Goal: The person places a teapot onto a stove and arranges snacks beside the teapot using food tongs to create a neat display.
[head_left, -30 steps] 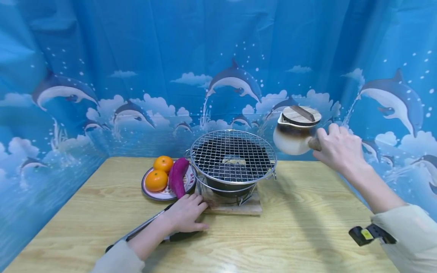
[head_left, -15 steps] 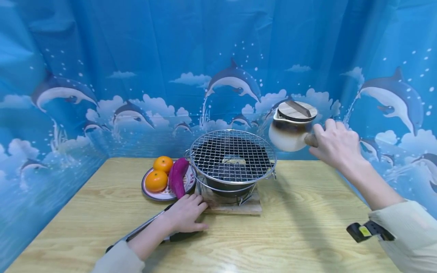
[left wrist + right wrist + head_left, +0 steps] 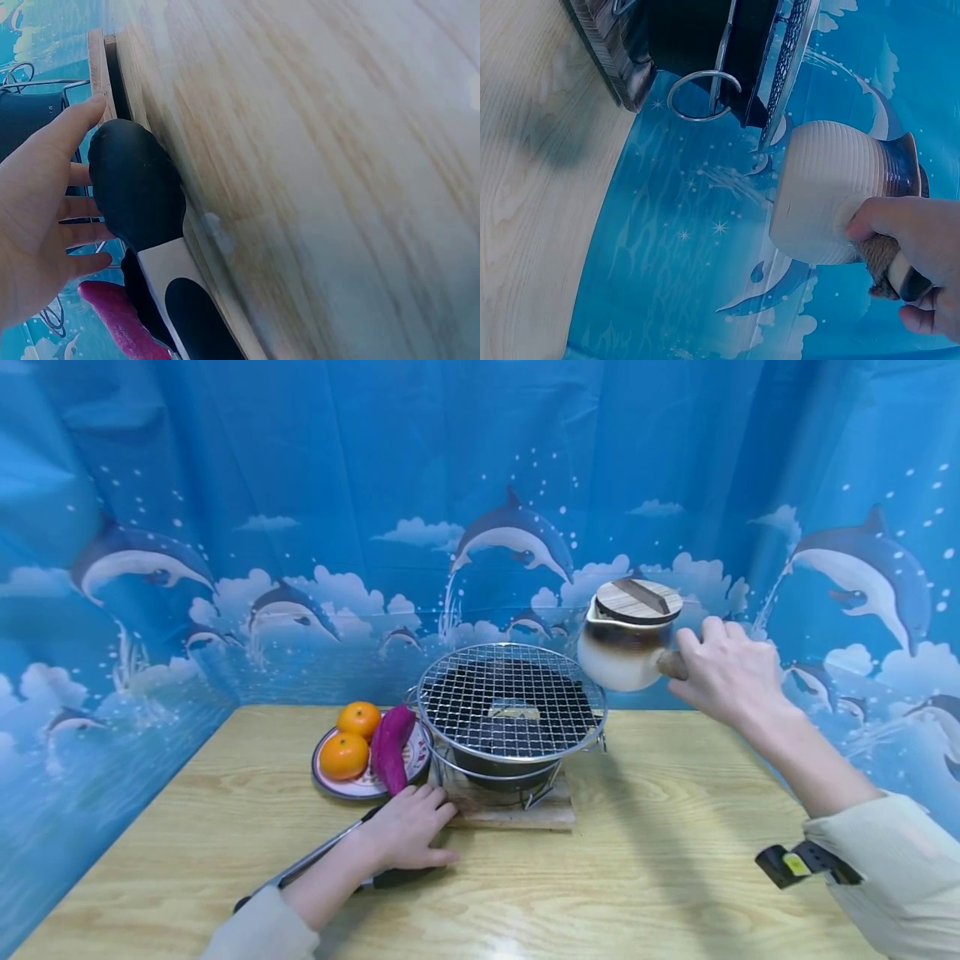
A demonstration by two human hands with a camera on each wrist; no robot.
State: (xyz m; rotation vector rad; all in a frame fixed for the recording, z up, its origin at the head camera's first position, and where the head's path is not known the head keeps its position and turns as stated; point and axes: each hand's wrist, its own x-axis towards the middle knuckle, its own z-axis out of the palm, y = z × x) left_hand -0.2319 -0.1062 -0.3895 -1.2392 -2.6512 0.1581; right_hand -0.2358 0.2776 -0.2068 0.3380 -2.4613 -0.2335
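My right hand (image 3: 731, 672) grips the cord-wrapped handle (image 3: 883, 259) of a side-handled teapot (image 3: 626, 643), white below and dark brown at the rim, with a wooden lid (image 3: 640, 600). The pot hangs in the air at the right edge of a round grill (image 3: 513, 702) with a wire mesh top. My left hand (image 3: 408, 831), fingers relaxed, lies at the left front corner of the wooden board (image 3: 517, 817) under the grill. In the left wrist view, black-tipped tongs (image 3: 139, 184) lie beside its fingers, apparently not held.
Left of the grill, a plate (image 3: 330, 788) bears two oranges (image 3: 343, 757) and a purple sweet potato (image 3: 390, 750). The tongs' arms (image 3: 311, 860) stretch under my left forearm. A blue dolphin curtain (image 3: 337, 485) encloses the table (image 3: 675, 827) at the back and sides.
My right hand has carried the teapot left and slightly up, closer to the grill's right rim. The left hand, the plate and the grill have stayed in place.
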